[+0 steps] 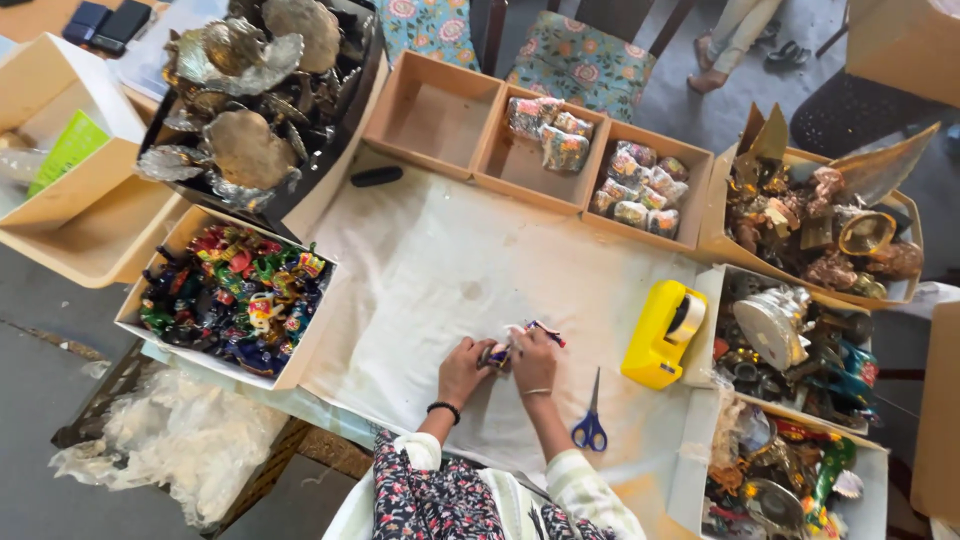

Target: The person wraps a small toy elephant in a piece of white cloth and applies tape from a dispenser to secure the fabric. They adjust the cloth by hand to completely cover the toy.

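Note:
Both my hands meet over a white cloth (420,270) on the table, holding one small colourful figurine (512,342) with clear wrapping around it. My left hand (466,364) grips its left side. My right hand (535,362) closes on its right side, and a red and blue tip sticks out past the fingers. A black band sits on my left wrist, a thin bangle on my right.
A yellow tape dispenser (660,332) and blue-handled scissors (591,423) lie to the right. A box of colourful figurines (235,297) stands on the left. Behind are three brown trays (432,112), two of them with wrapped bundles (637,188). Boxes of metal ornaments (815,225) line the right.

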